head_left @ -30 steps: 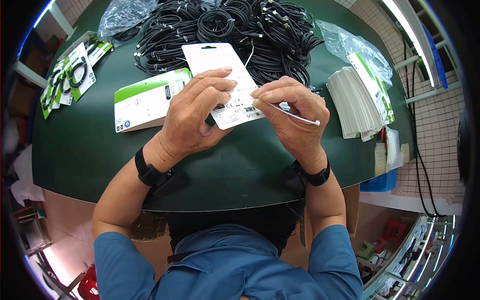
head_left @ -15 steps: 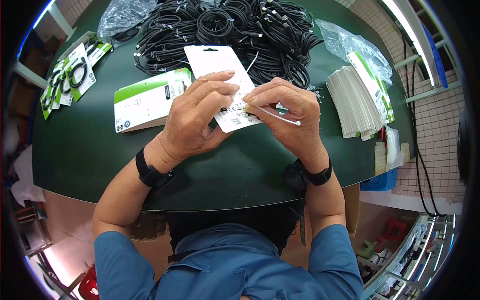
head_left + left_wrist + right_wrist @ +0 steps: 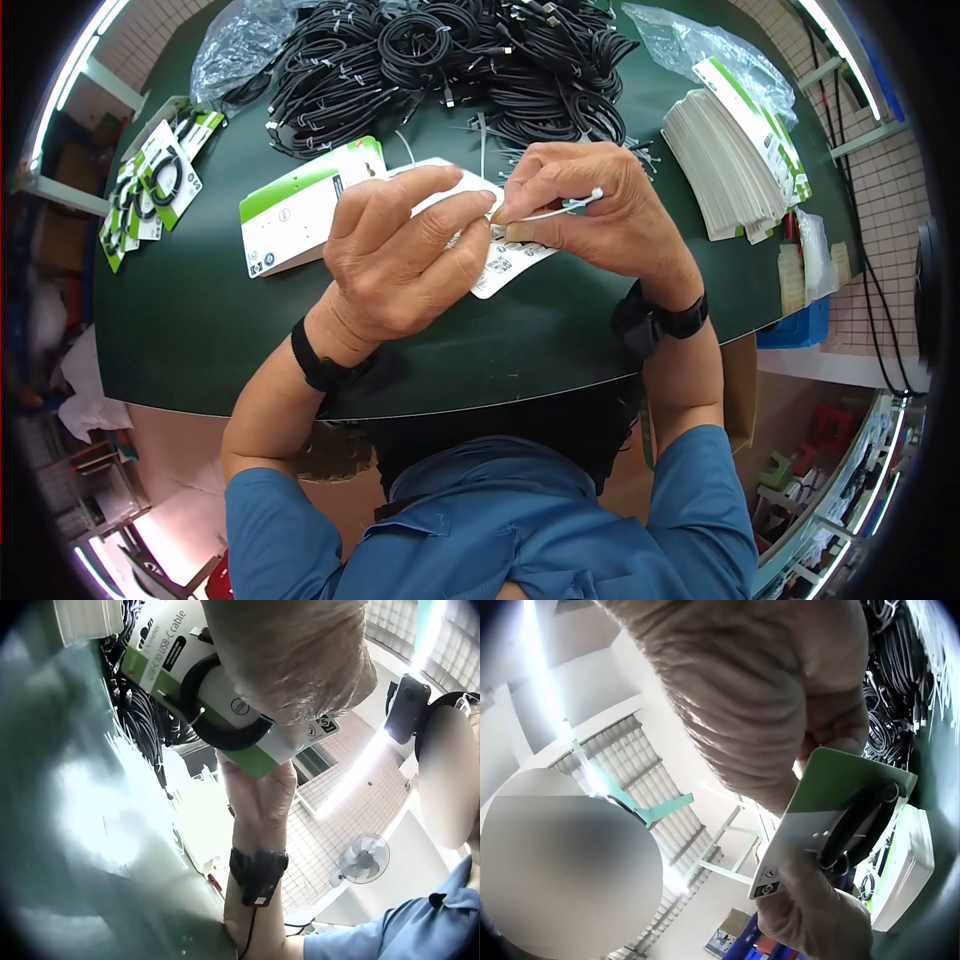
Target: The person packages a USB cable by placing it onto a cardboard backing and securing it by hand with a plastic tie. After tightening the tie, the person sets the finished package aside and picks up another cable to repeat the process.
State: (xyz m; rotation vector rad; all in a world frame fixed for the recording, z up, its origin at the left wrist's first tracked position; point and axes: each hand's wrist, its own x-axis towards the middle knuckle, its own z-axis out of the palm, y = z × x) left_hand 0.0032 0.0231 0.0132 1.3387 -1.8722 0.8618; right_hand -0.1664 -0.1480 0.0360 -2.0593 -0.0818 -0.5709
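My left hand [image 3: 405, 255] holds a white and green retail card [image 3: 505, 262] above the table, its printed back facing up in the head view. In the left wrist view, a coiled black USB-C cable [image 3: 232, 741] lies against the card's front, with white ties through the card. Close to the card's back, my right hand [image 3: 605, 205] pinches a white cable tie [image 3: 548, 212] between thumb and forefinger. The tie's headed end sticks out past those fingers. Fingers of the left hand cover much of the card's upper part.
A big heap of bundled black cables [image 3: 345, 85] lies at the back, loose white ties [image 3: 484, 145] before it. Card stacks stand left [image 3: 295, 215] and right [image 3: 715, 160]. Carded cables [image 3: 165, 185] sit far left. Clear plastic bags [image 3: 240, 55] lie at the back corners.
The card has tipped flatter, so its hang hole no longer shows. My right hand has turned, still pinching the tie close to the card. The head view has shifted slightly.
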